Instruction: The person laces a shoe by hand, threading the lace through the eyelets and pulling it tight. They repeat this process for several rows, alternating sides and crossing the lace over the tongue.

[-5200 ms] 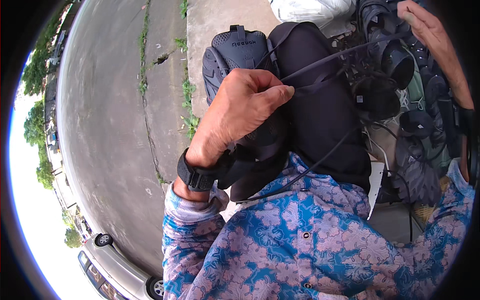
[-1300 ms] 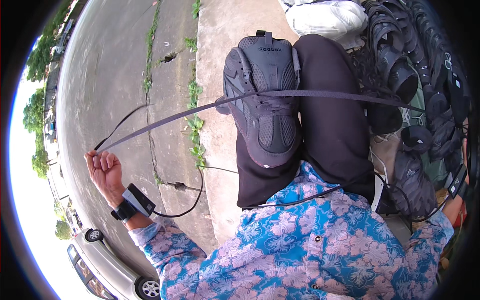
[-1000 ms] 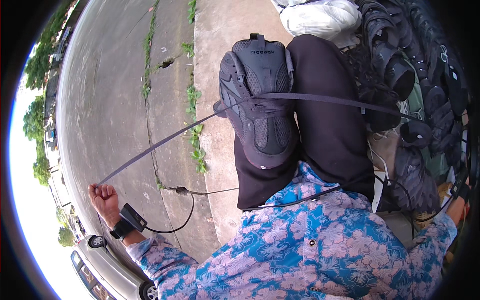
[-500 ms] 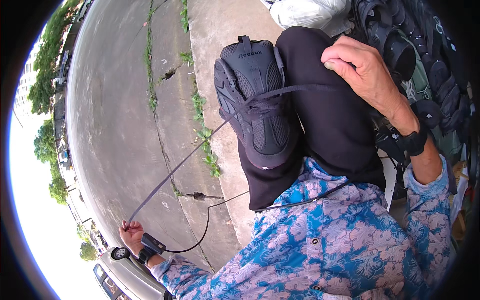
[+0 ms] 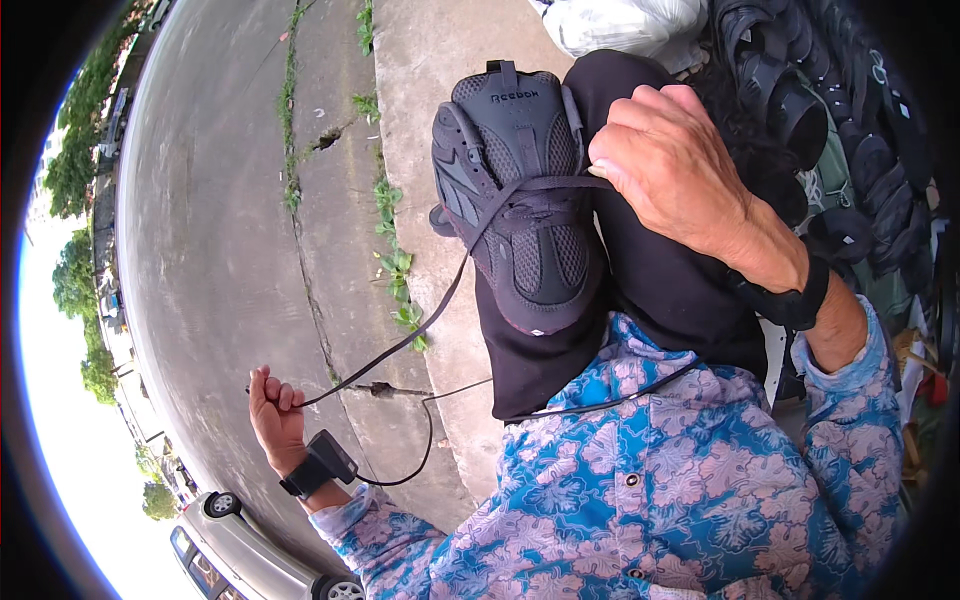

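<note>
Lacing step: dark mesh sneaker (image 5: pixel 520 190) on the knee, left hand (image 5: pixel 272 405) fisted on the long black lace (image 5: pixel 400 345) drawn out left of it, right hand (image 5: pixel 672 165) pinching the lace at its eyelets; next likely calls for even tension.

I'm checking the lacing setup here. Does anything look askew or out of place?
Nothing looks damaged. The dark shoe rests on the person's knee, right hand at its lace holes. One long lace runs far out to the left hand, pulled taut: unusual in length, not tangled.

A small raised maker's label (image 5: pixel 517 96) sits on the dark shoe's tongue; white plastic bag (image 5: pixel 625 22) lies beyond.
</note>
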A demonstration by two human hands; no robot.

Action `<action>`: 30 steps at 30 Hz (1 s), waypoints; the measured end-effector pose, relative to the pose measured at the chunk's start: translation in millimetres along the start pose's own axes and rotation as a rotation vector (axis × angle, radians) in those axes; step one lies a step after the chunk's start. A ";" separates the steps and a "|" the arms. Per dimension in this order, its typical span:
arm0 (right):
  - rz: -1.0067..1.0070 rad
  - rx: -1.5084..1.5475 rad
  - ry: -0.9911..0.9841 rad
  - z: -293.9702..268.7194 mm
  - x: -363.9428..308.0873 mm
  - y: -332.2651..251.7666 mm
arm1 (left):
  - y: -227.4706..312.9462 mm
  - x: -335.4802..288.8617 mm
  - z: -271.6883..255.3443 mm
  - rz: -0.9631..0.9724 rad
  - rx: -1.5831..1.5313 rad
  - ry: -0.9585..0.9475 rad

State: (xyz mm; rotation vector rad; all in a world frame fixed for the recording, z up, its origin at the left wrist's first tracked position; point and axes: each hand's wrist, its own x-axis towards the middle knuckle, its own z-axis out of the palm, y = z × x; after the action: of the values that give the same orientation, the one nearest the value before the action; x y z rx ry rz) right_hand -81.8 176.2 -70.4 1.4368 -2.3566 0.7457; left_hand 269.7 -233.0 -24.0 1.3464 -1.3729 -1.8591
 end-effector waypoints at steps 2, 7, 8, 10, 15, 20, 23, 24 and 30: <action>0.003 -0.003 0.001 -0.8 1.7 -1.8 | -4.2 -3.4 38.8 -0.022 0.059 -0.040; 0.002 -0.063 -0.014 -1.8 5.1 -5.9 | -11.5 -12.0 105.2 -0.023 0.229 -0.182; 0.000 -0.073 -0.004 -2.1 5.8 -6.4 | -11.0 -13.9 113.2 -0.036 0.279 -0.221; -0.008 -0.080 0.004 -2.3 7.1 -7.6 | -13.9 -17.8 126.8 -0.012 0.341 -0.293; -0.083 -0.138 -0.058 -0.8 10.9 -11.3 | -17.5 -24.4 161.5 0.074 0.545 -0.391; -0.058 -0.075 -0.087 -10.8 17.8 -11.5 | -16.7 -40.5 202.2 0.225 0.525 -0.560; -0.007 0.005 -0.021 -16.3 24.9 -17.1 | -6.8 -57.1 222.6 0.207 0.505 -0.675; 0.010 0.031 -0.029 -18.2 27.3 -19.9 | -3.2 -63.0 228.9 0.190 0.496 -0.711; 0.014 0.431 -0.031 -2.3 41.5 -36.7 | -0.3 -86.7 259.2 0.202 0.439 -0.908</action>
State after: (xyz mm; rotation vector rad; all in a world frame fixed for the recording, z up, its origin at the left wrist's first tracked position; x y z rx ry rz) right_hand -68.7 133.2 -37.9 1.5991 -2.3239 1.3062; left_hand 73.9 -47.0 18.7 0.4332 -2.3560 -2.1927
